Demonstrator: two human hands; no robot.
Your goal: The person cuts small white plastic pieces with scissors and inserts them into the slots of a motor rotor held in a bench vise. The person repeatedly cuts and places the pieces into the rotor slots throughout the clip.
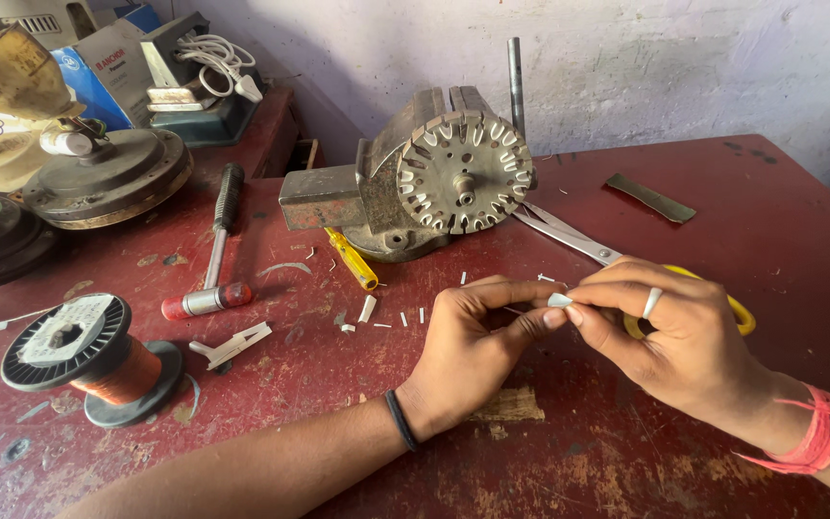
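We see the left hand [468,351] and the right hand [670,341] meeting above the worn red table [569,452], fingers closed together on a small white paper slip [559,301]. Left of them stands a black spool of copper wire [88,360]. Farther back lie yellow-handled scissors [626,264], a red-headed hammer [213,250] and a slotted round metal stator core [465,173] clamped in a grey vise [357,192].

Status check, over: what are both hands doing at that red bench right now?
Left hand and right hand pinch one small white strip together. Scissors lie under right hand. Nothing blocking.
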